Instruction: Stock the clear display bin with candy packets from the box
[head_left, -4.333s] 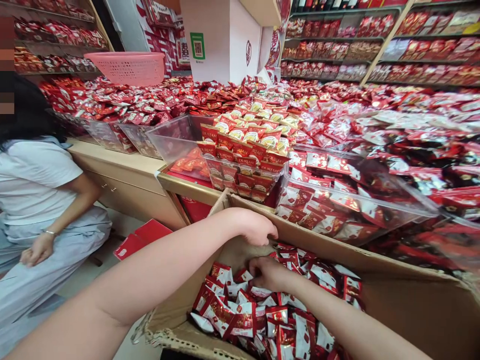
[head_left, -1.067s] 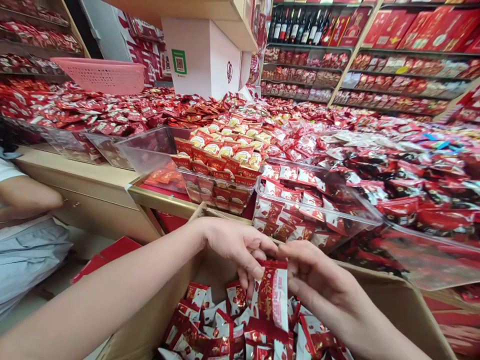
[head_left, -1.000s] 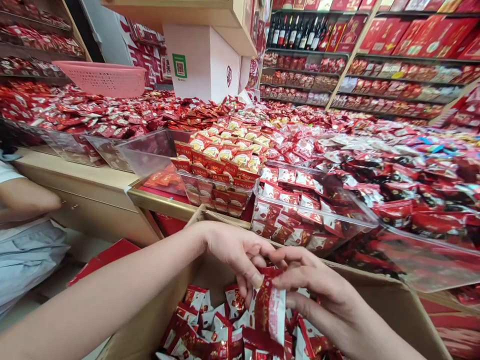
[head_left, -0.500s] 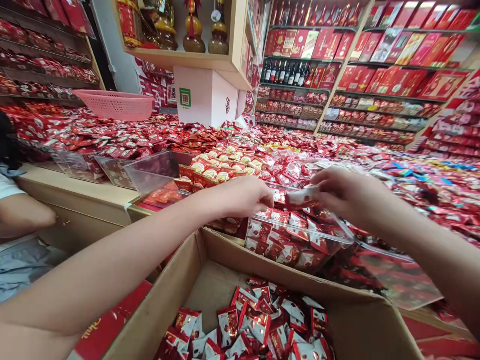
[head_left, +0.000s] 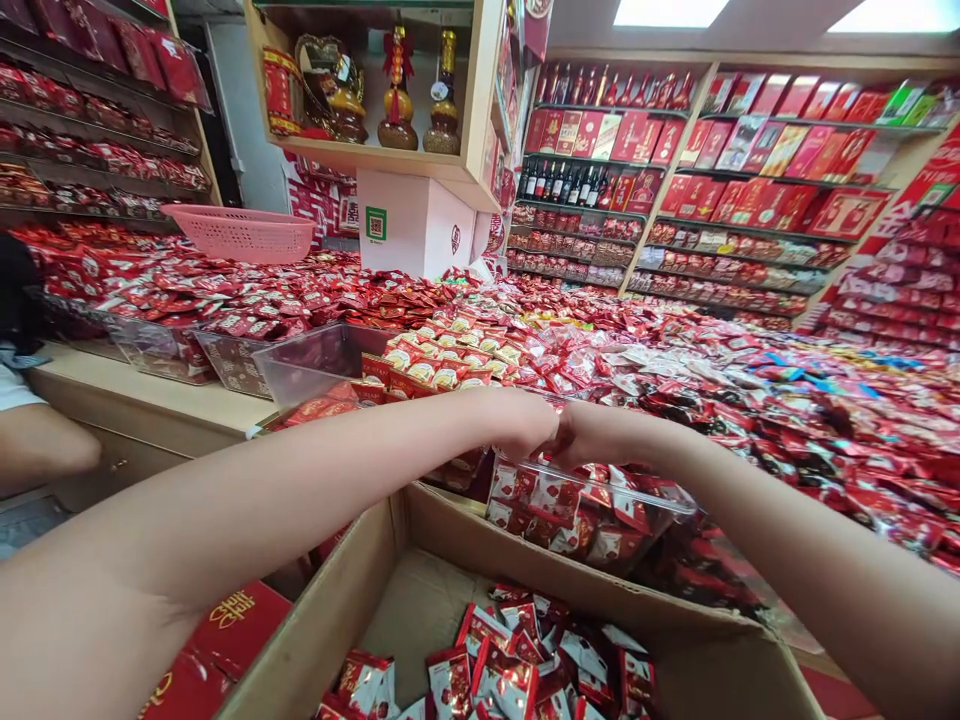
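My left hand (head_left: 525, 422) and my right hand (head_left: 589, 432) meet above a clear plastic bin (head_left: 645, 495) of red and white packets. The fingers of both hands curl downward, and whatever lies between them is hidden. In front of the bin stands an open cardboard box (head_left: 600, 578), with red and white packets (head_left: 506, 675) loose on its bottom. Behind my left hand are rows of red and yellow packets (head_left: 442, 355).
A pink basket (head_left: 244, 235) rests on the heaped packets at the left. A wooden display cabinet (head_left: 390, 155) overhangs the back. Another person's arm (head_left: 52, 440) shows at the left edge. Stocked shelves line the back wall.
My right hand has moved left and down to my left hand; the packet it held is no longer visible. The view has tilted up slightly.
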